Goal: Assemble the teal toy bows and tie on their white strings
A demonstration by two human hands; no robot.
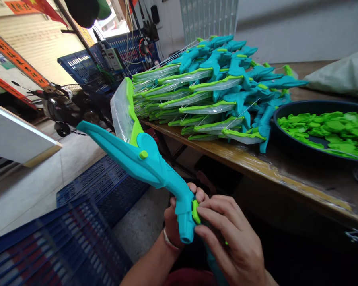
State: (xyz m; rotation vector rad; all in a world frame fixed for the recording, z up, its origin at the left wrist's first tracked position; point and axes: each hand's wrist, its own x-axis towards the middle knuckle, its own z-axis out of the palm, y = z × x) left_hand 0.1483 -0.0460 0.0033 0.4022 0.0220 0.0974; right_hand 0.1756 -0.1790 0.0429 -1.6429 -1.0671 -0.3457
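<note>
Beside a counter (289, 186) piled with similar toys (217, 59), the left hand (170, 224) grips the blue toy (155, 167), apparently steadying it while the half-curled right hand (238, 238) touches the green clip (196, 211), its grip unclear.

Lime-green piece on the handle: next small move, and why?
Probably press the lime-green piece toward the turquoise handle with the right hand. Its fingertips are at the piece, which stands out from the handle's side, while the left hand supports the handle from behind. Whether it's fully seated, I can't tell.
</note>
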